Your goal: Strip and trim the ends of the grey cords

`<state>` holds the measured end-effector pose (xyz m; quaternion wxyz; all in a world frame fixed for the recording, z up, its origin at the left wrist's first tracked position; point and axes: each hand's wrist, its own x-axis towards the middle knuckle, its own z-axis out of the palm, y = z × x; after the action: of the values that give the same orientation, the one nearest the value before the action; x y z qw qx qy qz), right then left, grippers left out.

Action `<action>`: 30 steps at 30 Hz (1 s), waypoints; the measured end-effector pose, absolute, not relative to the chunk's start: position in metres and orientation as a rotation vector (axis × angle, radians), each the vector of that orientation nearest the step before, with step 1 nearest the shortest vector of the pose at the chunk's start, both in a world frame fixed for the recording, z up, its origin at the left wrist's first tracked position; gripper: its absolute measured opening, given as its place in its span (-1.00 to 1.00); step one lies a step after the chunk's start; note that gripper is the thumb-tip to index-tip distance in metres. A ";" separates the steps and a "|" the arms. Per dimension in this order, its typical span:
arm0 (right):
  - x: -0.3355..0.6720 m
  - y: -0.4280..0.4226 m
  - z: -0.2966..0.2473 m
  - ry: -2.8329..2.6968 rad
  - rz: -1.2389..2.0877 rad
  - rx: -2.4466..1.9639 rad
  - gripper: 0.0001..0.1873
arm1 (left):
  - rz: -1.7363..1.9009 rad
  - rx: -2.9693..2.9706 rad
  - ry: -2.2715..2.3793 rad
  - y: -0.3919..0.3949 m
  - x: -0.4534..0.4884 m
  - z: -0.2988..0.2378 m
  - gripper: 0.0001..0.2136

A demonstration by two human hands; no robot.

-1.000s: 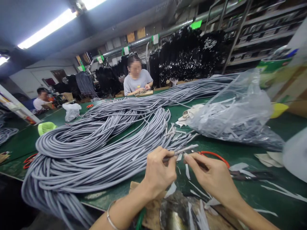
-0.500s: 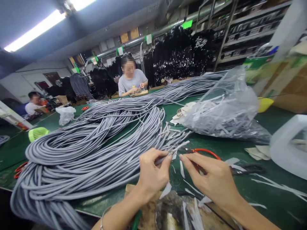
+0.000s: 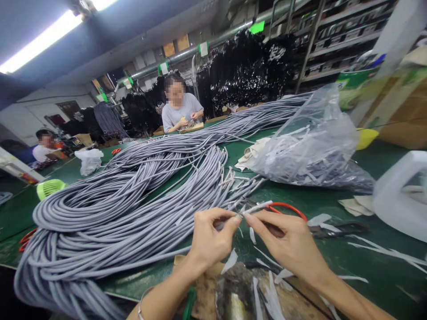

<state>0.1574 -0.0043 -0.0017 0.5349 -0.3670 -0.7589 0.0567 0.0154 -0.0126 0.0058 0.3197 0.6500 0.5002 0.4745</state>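
Observation:
My left hand is closed in a pinch around a grey cable close to its end. Opposite it, the thumb and forefinger of my right hand are pressed together on the cable's whitish stripped end, which sticks out above the fingers. The fingertips of both hands are almost touching. A thick bundle of grey cables is looped across the table to the left, with several pale stripped ends lying just beyond my hands. A tool with red-orange handles lies behind my right hand.
A clear plastic bag of white strips stands on the green table. A white plastic jug is at the right. White strips are scattered nearby. Below my hands is a worn wooden block. A co-worker sits across the table.
My right hand has moved slightly left to meet the left hand and now pinches the cable's end. The whitish end now points further right. The view has shifted slightly.

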 end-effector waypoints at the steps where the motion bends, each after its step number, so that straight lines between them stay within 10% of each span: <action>1: 0.157 -0.005 -0.002 -1.794 0.125 -0.869 -0.68 | 1.234 1.672 1.308 -0.012 0.015 0.006 -0.82; 30: 0.161 -0.010 -0.006 -1.775 -0.300 -0.893 -0.73 | 1.392 1.736 1.283 -0.015 0.015 0.010 -0.86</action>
<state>0.1606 -0.0102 -0.0063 0.5362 -0.3750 -0.7457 -0.1258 0.0152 -0.0145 0.0100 0.2824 0.6484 0.4792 0.5198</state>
